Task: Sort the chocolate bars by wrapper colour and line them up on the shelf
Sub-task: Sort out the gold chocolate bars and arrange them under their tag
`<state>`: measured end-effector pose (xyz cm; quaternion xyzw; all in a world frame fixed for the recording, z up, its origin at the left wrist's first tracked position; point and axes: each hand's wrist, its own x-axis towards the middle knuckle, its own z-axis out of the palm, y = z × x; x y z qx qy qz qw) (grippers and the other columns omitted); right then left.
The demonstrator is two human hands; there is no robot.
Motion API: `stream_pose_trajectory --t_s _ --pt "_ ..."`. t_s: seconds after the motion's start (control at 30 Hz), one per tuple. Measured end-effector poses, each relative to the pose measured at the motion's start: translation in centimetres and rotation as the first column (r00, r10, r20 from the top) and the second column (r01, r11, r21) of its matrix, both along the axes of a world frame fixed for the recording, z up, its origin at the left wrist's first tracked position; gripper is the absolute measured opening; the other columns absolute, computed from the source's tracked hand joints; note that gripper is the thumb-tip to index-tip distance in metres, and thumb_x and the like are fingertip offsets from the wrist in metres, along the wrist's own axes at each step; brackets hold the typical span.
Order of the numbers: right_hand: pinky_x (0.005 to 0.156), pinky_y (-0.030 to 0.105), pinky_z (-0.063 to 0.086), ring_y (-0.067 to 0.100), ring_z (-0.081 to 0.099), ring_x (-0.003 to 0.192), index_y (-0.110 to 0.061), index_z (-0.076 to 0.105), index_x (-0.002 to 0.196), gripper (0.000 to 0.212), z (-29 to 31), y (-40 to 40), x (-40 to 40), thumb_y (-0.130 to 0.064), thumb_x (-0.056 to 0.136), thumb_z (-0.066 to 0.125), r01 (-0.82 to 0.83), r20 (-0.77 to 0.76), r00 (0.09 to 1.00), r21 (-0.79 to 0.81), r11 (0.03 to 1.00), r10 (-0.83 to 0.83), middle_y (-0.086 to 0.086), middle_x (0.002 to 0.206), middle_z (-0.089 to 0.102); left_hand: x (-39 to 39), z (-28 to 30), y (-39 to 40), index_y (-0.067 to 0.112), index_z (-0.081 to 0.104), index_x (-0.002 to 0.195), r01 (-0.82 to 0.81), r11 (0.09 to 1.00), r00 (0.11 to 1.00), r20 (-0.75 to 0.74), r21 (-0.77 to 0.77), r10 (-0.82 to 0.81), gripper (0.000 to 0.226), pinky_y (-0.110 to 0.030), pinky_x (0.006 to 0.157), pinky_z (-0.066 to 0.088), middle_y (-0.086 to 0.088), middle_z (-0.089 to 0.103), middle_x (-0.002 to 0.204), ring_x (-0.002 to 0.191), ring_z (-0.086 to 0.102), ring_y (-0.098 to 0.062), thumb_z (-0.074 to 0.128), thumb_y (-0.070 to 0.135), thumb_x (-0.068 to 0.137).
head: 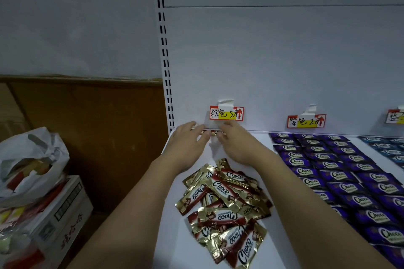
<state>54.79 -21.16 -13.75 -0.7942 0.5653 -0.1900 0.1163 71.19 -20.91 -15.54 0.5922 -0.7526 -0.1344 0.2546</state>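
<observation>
Up at the back of the shelf (175,236), under the brown price tag (226,113), both hands are setting down one brown-and-gold bar (213,133).

Left hand (185,144) and right hand (237,144) each have fingers curled onto an end of it, though exactly how tight is hard to tell. These look light, with crinkly, slippery foil, so I'd grab the crimped ends or pinch across the middle, not squeeze. The rest of the pile of brown bars (225,207) sits loose near the front, white "Choco" lettering, gold ends. The purple bars (341,177) lie in rows just beside.
</observation>
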Motion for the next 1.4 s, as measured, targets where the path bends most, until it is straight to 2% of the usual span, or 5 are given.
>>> stream_pose_trajectory --t_s 0.2,0.3,0.43,0.87,1.4 --pt "0.061 0.023 0.047 0.010 0.066 0.074 -0.020 0.070 0.097 0.016 6.9 3.6 -1.5 -0.028 0.095 0.057 -0.132 0.124 0.986 0.173 0.976 0.111 -0.006 0.089 0.070 0.4 3.5 3.4 0.032 0.069 0.110 0.173 0.985 0.926 -0.338 -0.014 -0.167 0.019 -0.021 0.077 0.043 0.013 0.065 0.107 0.099 0.057 -0.003 0.056 0.029 0.097" --pt "0.062 0.021 0.050 0.005 0.068 0.074 -0.024 0.070 0.100 0.011 7.5 4.6 -2.8 -0.028 0.092 0.063 -0.218 -0.051 0.968 0.316 0.923 0.246 -0.008 0.095 0.071 0.3 3.5 3.5 0.035 0.070 0.102 0.195 0.980 0.941 -0.289 0.043 -0.174 0.017 -0.017 0.070 0.043 0.012 0.066 0.101 0.092 0.060 -0.004 0.062 0.022 0.093" --pt "0.070 0.025 0.051 0.007 0.066 0.079 -0.028 0.071 0.100 0.016 6.7 6.2 -3.9 -0.034 0.086 0.071 -0.271 0.013 0.958 0.367 0.890 0.286 -0.012 0.091 0.069 -0.2 3.3 3.7 0.033 0.069 0.107 0.281 0.946 0.949 -0.196 0.165 -0.248 0.019 -0.014 0.066 0.046 0.012 0.065 0.103 0.091 0.062 -0.005 0.064 0.021 0.092" --pt "0.065 0.022 0.050 0.009 0.062 0.074 -0.022 0.072 0.090 0.008 5.3 5.8 -5.6 -0.025 0.083 0.076 -0.190 0.047 0.982 0.327 0.926 0.185 -0.005 0.085 0.070 -0.8 3.2 3.2 0.041 0.066 0.107 0.384 0.886 0.917 0.003 0.258 -0.399 0.024 -0.027 0.094 0.044 0.013 0.057 0.113 0.101 0.052 -0.005 0.060 0.021 0.094" --pt "0.054 0.018 0.038 0.004 0.055 0.060 -0.019 0.066 0.084 0.007 5.2 5.2 -7.0 -0.017 0.091 0.067 0.011 0.167 0.984 0.312 0.950 -0.066 -0.001 0.086 0.070 -1.3 3.0 3.4 0.025 0.067 0.114 0.267 0.928 0.960 0.013 0.261 -0.280 0.023 -0.006 0.068 0.040 0.008 0.062 0.101 0.088 0.055 -0.004 0.065 0.019 0.092"
